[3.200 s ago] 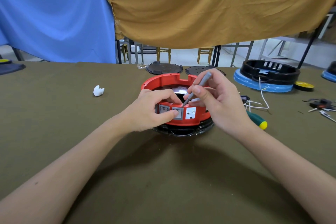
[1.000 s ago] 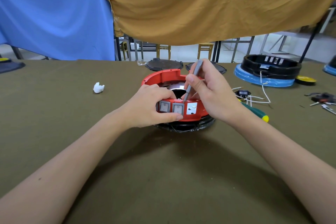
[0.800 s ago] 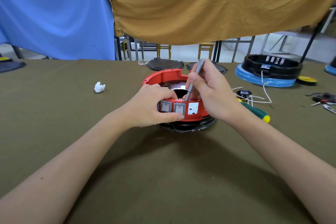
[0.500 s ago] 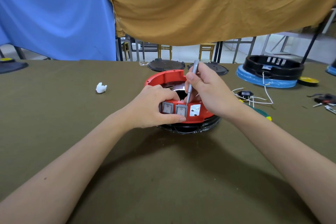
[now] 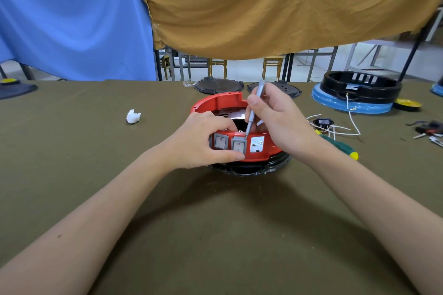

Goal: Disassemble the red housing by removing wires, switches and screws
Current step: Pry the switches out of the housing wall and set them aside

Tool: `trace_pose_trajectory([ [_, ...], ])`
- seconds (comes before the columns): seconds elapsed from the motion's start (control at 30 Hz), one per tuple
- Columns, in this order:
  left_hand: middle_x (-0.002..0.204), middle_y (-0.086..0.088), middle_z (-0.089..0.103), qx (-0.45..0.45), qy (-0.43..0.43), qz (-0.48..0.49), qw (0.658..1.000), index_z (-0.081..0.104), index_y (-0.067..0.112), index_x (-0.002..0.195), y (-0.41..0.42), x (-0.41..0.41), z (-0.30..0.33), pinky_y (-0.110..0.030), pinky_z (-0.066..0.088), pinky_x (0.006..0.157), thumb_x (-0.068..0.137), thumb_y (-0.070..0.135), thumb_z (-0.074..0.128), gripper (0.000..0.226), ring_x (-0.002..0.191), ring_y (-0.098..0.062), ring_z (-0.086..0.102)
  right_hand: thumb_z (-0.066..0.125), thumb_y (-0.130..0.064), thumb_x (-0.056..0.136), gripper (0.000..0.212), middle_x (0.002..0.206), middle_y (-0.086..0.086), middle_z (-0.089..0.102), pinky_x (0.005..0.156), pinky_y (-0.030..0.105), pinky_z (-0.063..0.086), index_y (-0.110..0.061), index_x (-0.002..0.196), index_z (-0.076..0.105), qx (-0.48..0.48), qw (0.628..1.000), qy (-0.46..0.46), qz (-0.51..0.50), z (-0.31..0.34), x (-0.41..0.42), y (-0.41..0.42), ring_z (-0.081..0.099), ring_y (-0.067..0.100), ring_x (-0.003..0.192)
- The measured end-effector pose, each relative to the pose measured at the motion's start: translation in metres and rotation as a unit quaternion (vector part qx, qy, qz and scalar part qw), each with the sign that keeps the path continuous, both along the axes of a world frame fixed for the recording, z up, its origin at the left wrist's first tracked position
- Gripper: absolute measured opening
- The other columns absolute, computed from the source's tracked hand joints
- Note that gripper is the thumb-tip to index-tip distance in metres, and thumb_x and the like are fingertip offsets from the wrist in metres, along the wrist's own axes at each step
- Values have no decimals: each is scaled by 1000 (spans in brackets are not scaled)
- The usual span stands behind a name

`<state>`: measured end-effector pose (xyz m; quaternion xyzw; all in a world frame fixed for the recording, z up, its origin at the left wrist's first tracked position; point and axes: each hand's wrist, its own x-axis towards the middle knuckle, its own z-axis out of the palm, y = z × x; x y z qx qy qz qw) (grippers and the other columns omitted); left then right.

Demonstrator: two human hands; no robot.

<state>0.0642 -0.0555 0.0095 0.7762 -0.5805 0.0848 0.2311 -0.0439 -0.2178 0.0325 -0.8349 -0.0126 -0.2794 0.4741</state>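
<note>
Showing two grey switches (image 5: 229,143), one red housing (image 5: 221,103).

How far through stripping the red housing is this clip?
Done: loose white wires and a black socket already lie on the table. In hand: the left hand steadies the red housing while the right hand works a grey tool at the right switch. Left: both switches, including the left switch, sit in place.

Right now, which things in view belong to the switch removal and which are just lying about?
In use:
red housing
two grey switches
grey tool in right hand
left hand steadying

Lying about:
green screwdriver
white wires
white scrap
black-and-blue housing
</note>
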Motion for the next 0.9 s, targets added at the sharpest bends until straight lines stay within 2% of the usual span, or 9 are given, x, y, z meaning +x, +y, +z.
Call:
trace_pose_trajectory([
  [0.1, 92, 31, 53, -3, 0, -5, 1000, 53, 43, 98, 0, 0, 0, -19, 32, 85, 75, 68, 61, 35, 92, 6, 48, 45, -20, 105, 14, 78, -3, 62, 66, 10, 45, -18, 93, 51, -24, 999, -38, 15, -5, -4, 0, 57, -5, 68],
  [0.2, 93, 30, 53, 0, 3, 0, 1000, 53, 43, 99, 0, 0, 0, -21, 34, 86, 75, 68, 60, 35, 93, 6, 49, 47, -17, 104, 11, 78, -2, 58, 67, 15, 47, -11, 96, 50, -48, 997, -48, 40, -5, -7, 2, 56, -1, 70],
  [0.27, 91, 31, 52, 0, 0, 0, 1000, 52, 43, 97, 0, 0, -1, -18, 33, 85, 75, 69, 60, 35, 92, 7, 49, 50, -16, 104, 11, 79, 4, 56, 69, 23, 50, -7, 98, 52, -59, 996, -59, 44, -5, -9, 3, 56, 6, 72],
  [0.37, 89, 30, 53, -2, -2, 1, 1000, 52, 43, 95, 0, 0, -1, -17, 32, 81, 75, 69, 60, 34, 90, 7, 49, 52, -13, 103, 14, 85, 27, 55, 72, 42, 54, 0, 101, 54, -67, 995, -66, 39, -4, -10, 6, 58, 25, 75],
  [0.43, 88, 31, 52, -3, -2, 0, 1000, 51, 44, 94, 0, -1, -1, -15, 31, 81, 75, 70, 59, 33, 90, 9, 48, 53, -15, 102, 15, 88, 28, 58, 76, 47, 53, 0, 102, 56, -69, 996, -54, 26, -3, -9, 7, 62, 25, 77],
  [0.53, 88, 32, 51, -4, 0, 0, 1000, 50, 45, 95, 1, -1, -1, -16, 31, 81, 75, 69, 60, 32, 90, 9, 48, 53, -20, 102, 17, 83, 11, 66, 75, 34, 56, -4, 104, 58, -58, 998, -25, 13, -3, -7, 5, 66, 10, 75],
  [0.6, 89, 32, 51, -3, 2, 0, 1000, 50, 44, 96, 0, -1, -1, -18, 32, 82, 75, 69, 60, 33, 90, 7, 49, 52, -19, 102, 16, 80, 1, 65, 71, 25, 56, -5, 103, 59, -40, 999, -25, 12, -5, -6, 5, 65, 5, 73],
  [0.73, 90, 29, 53, -2, 1, 0, 1000, 53, 42, 96, 1, 0, -1, -22, 33, 83, 75, 69, 60, 35, 91, 4, 49, 53, -13, 102, 11, 77, 2, 65, 64, 29, 58, -19, 94, 57, 45, 996, -74, 17, -8, -7, 5, 68, 14, 73],
  [0.9, 90, 30, 52, 2, 1, 1, 1000, 52, 42, 96, 1, 0, 0, -15, 30, 81, 74, 70, 59, 36, 91, 7, 48, 54, -13, 101, 12, 74, -3, 66, 63, 25, 58, -23, 95, 56, 30, 996, -80, 36, -4, -10, 3, 69, 12, 73],
])
